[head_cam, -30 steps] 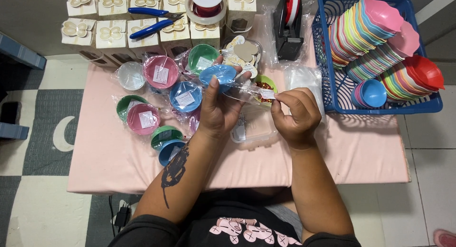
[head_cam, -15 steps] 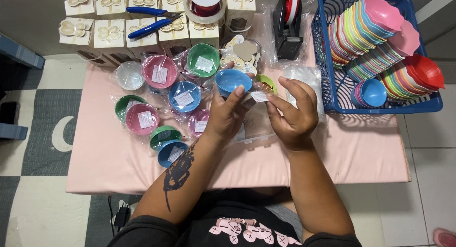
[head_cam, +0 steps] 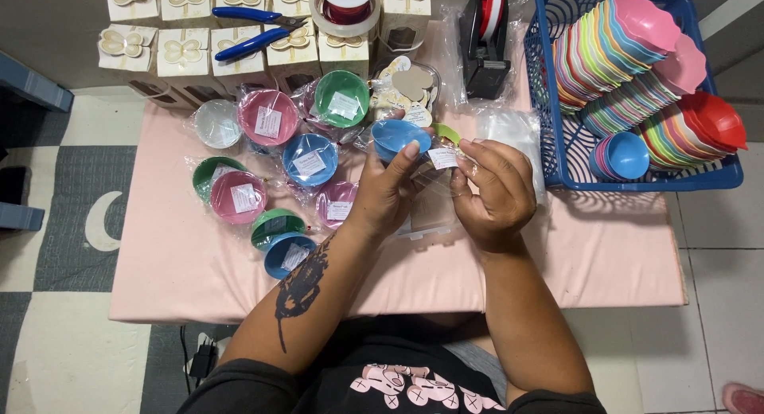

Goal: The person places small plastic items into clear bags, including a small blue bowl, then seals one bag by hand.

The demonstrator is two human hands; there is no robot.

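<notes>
My left hand (head_cam: pixel 387 189) grips a small blue bowl (head_cam: pixel 398 136) by its near rim, above the middle of the pink table (head_cam: pixel 175 271). My right hand (head_cam: pixel 492 193) pinches a clear plastic bag (head_cam: pixel 436 171) with a white label, held between the two hands right beside the bowl. A lime green bowl (head_cam: pixel 448 132) peeks out just behind the bag. To the left lie several wrapped bowls, among them a pink one (head_cam: pixel 268 116), a green one (head_cam: pixel 341 99) and a blue one (head_cam: pixel 309 158).
A blue basket (head_cam: pixel 557 143) at the right holds stacked coloured bowls. Cream gift boxes (head_cam: pixel 182 54) line the back edge, with blue pliers (head_cam: pixel 253 32) and a red ribbon spool (head_cam: pixel 344 3) on them. A tape dispenser (head_cam: pixel 487 40) stands by a heap of clear bags (head_cam: pixel 513 127).
My left hand has brought the blue bowl a little to the right, toward the bag. My right hand has raised the bag's labelled end beside the bowl.
</notes>
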